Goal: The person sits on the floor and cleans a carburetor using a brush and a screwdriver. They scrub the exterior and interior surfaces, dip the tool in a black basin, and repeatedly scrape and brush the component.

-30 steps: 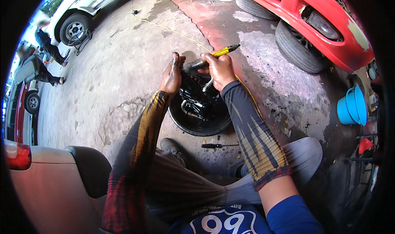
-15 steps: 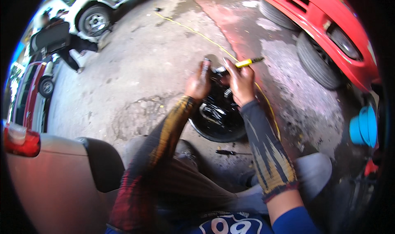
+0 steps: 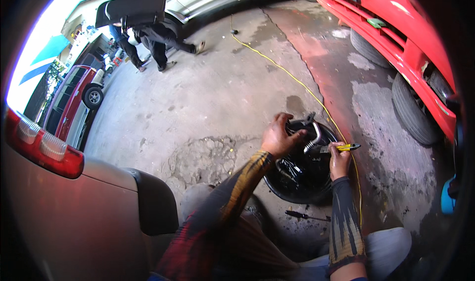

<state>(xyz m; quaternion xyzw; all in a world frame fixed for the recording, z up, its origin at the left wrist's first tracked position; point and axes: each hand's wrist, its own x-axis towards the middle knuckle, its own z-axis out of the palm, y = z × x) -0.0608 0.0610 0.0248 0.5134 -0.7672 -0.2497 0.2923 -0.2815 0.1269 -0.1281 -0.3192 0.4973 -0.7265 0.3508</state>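
A round black basin (image 3: pixel 316 196), with a wet shine inside, sits on the ground in front of me. Over its far side, my left hand (image 3: pixel 281 138) has thumb and fingers curved round a dark part; its shape is mostly hidden. Beside those fingers a bent silver metal tube (image 3: pixel 317 131) with a coiled end stands out. At the basin's right rim my right hand (image 3: pixel 340 163) is closed round a tool with a yellow and black handle (image 3: pixel 349 147). The tool's other end points left over the basin, too blurred to name. A black-handled screwdriver-like tool (image 3: pixel 299 214) lies on the ground nearer me.
A yellow cord (image 3: pixel 283 69) runs over the concrete, passing right of the basin. A red car (image 3: pixel 396 48) is at the right, near a blue bucket (image 3: pixel 448 196). Left of me is a vehicle corner with a tail light (image 3: pixel 47 145). Two people carry a dark panel (image 3: pixel 133 10) at the far left.
Both hands have moved apart and down to the basin, the right still holding the yellow-handled tool. My view has shifted, and the people at the back have walked on to the right.
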